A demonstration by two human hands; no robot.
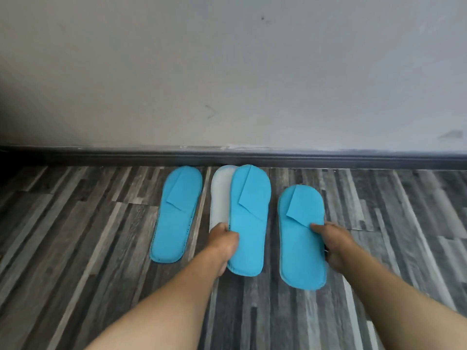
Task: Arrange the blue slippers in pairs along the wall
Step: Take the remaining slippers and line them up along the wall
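Observation:
Flat blue slippers lie on the striped wood floor with their toes toward the wall [227, 72]. The left slipper [175, 215] lies alone, untouched. My left hand [225, 242] grips the left edge of the middle blue slipper [249, 223], which overlaps a slipper lying sole-up, showing white [219, 195]. My right hand [333, 245] pinches the right edge of the right blue slipper [302, 248], which sits a little farther from the wall than the others.
A dark baseboard [252, 157] runs along the foot of the grey wall. Grey and brown plank flooring [88, 236] spreads left, right and toward me.

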